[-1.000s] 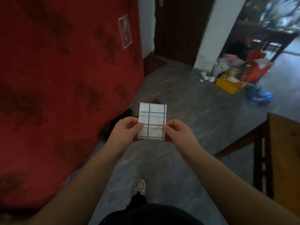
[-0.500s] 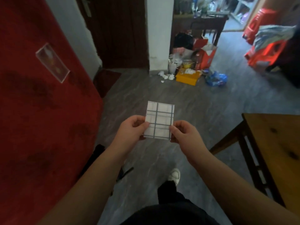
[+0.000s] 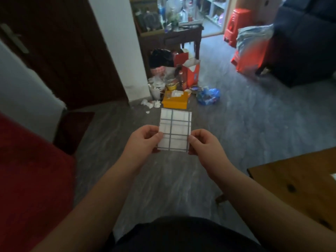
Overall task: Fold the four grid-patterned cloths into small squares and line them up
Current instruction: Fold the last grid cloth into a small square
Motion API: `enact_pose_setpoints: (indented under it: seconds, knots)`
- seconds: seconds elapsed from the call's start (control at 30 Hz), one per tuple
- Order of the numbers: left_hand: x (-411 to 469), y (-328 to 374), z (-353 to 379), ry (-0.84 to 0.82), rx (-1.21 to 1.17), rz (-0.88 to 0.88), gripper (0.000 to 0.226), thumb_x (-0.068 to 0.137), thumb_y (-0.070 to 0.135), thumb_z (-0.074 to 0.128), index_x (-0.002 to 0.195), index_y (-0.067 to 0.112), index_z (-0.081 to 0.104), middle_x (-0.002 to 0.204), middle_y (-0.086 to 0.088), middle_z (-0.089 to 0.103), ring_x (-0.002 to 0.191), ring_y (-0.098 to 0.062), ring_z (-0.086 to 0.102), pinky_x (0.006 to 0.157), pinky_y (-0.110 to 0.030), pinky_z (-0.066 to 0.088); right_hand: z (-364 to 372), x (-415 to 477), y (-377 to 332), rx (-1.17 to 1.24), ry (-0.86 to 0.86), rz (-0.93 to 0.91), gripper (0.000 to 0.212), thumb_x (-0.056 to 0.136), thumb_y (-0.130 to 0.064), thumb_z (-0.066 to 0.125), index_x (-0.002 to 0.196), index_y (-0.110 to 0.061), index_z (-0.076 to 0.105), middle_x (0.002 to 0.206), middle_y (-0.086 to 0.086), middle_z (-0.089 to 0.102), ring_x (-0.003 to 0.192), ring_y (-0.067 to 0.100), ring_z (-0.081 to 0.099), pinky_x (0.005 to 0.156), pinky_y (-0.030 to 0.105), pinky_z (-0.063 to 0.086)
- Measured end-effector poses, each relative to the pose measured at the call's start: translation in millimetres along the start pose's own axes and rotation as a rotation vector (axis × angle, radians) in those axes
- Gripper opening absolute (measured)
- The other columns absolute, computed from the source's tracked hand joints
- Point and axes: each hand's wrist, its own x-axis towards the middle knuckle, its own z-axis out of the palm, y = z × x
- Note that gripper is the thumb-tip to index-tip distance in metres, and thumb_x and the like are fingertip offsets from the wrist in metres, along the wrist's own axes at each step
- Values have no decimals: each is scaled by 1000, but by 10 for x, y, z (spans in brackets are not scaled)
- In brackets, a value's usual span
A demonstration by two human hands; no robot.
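Observation:
A white cloth with a dark grid pattern point(image 3: 177, 125), folded into a small rectangle, is held up in the air in front of me over the grey floor. My left hand point(image 3: 143, 140) pinches its lower left edge and my right hand point(image 3: 204, 144) pinches its lower right edge, thumbs on the near face. A small pale corner of something point(image 3: 333, 175) shows on the wooden table at the right frame edge; what it is cannot be told. No other grid cloth is plainly visible.
A wooden table point(image 3: 294, 186) stands at the right. A red-covered surface point(image 3: 31, 179) fills the lower left. Ahead on the floor lie a yellow box point(image 3: 175, 102), a blue bag point(image 3: 209, 96) and an orange carton point(image 3: 190, 76). Red stools point(image 3: 236, 26) and a dark sofa point(image 3: 305, 42) stand at the back right.
The view has swung to the right: the red surface slid off to the left and the table came further into view. Both hands keep the same pinch on the folded cloth.

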Motion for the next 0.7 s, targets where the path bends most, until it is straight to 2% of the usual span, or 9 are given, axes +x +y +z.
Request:
enact_pose_setpoints:
  seconds: [0.13,0.23,0.4,0.47,0.57,0.63,0.7]
  knots:
    - [722,218,487,-148,-7,0,6,97,7,64,100,9,69,90,-11,75,82,-25,69,75,-40,58,-388,478,-75,36,124,13,13,97,-11,58,85,-13,62,71,-1,65,66,11,60,64,29,52]
    - [1261,351,871,-268,26,30,8,98,9,62,101,10,69,86,-5,76,78,-19,70,71,-35,59,-681,868,-93,60,243,21,12,97,-9,57,86,-9,61,70,2,63,65,11,58,63,28,51]
    - [2229,539,1416,-451,168,121,11,99,15,62,105,13,71,91,-3,77,76,-14,69,66,-29,57,-1038,1616,-115,120,420,37,13,95,-6,59,84,-14,61,68,-2,62,64,13,56,64,31,49]
    - [2679,626,1648,-505,197,144,11,99,15,62,105,15,71,92,-1,77,78,-13,71,68,-31,58,-1150,1962,-141,127,489,44,11,94,-5,59,87,-12,62,70,0,63,65,12,57,64,30,49]
    - [3333,804,2020,-613,211,145,12,98,15,64,107,16,71,96,-3,77,88,-22,74,77,-38,60,-1320,2466,-188,103,588,60,4,94,-6,59,94,-7,63,75,4,66,67,14,60,65,30,51]
    - [3715,954,2272,-699,231,156,14,98,14,63,109,10,71,98,-9,77,88,-25,73,74,-33,60,-1435,2757,-262,94,686,87,3,94,-6,60,95,-7,63,75,2,66,66,13,60,63,28,51]
    - [4031,1084,2530,-793,264,163,13,98,13,63,108,8,71,97,-11,76,82,-20,70,66,-22,57,-1547,2980,-354,103,795,117,3,94,-6,61,93,-7,63,74,2,66,66,13,59,65,29,52]
